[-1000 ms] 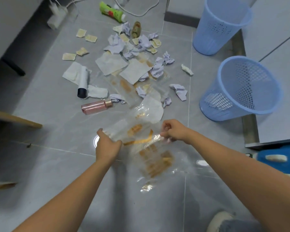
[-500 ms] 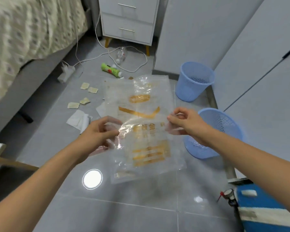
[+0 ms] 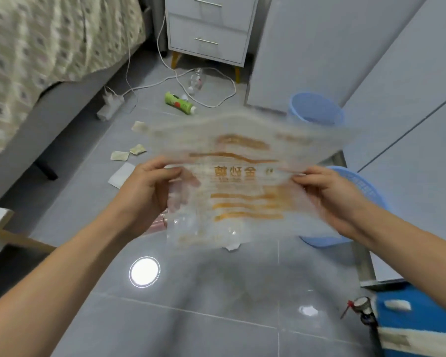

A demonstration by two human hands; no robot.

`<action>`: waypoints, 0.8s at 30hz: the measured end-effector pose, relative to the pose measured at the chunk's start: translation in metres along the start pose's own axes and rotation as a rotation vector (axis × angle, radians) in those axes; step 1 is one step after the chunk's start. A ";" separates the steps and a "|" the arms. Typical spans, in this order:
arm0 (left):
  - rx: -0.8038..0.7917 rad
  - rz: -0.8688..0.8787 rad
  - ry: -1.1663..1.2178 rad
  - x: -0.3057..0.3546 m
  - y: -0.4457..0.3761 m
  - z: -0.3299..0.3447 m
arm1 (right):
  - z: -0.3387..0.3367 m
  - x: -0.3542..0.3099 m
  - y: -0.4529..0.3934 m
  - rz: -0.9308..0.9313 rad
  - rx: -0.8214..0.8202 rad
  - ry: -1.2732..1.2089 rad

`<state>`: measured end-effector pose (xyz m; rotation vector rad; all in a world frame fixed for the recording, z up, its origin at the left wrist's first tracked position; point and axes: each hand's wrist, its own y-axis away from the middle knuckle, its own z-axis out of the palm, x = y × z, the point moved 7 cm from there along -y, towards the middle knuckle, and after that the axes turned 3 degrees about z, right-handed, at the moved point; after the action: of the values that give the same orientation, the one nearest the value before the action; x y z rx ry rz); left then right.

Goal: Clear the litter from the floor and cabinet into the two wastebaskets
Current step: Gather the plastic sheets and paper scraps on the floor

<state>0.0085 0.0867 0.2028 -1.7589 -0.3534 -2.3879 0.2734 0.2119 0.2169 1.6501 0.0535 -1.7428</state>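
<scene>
At the centre of the frame, a clear, crinkled plastic bag printed with orange bands (image 3: 242,181) is stretched flat in the air between two hands, above the grey tiled floor (image 3: 216,305). The left hand (image 3: 144,194) pinches its left edge, thumb on top and fingers curled behind the film; the right hand (image 3: 327,194) grips the right edge the same way. Two light blue mesh plastic wastebaskets stand at the right: the near wastebasket (image 3: 366,186) is partly hidden behind the right hand, the far wastebasket (image 3: 317,109) stands above it by the grey cabinet.

The film looks slick and light, so it could slide out of a pinch, or spring open and catch on a rim rather than drop in unless it is crumpled first. Orange characters on the bag show mirrored through the plastic; blur makes them unreadable. A green tube with a red label (image 3: 179,103) lies at upper centre, its print too small to read.
</scene>
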 end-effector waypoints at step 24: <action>-0.172 0.176 -0.403 -0.006 0.004 0.064 | 0.042 0.008 0.029 -0.467 0.020 1.231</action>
<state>0.0696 0.1010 0.2157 -2.2451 -0.0333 -1.9874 0.2534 0.1666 0.2295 2.6067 1.0403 -0.7227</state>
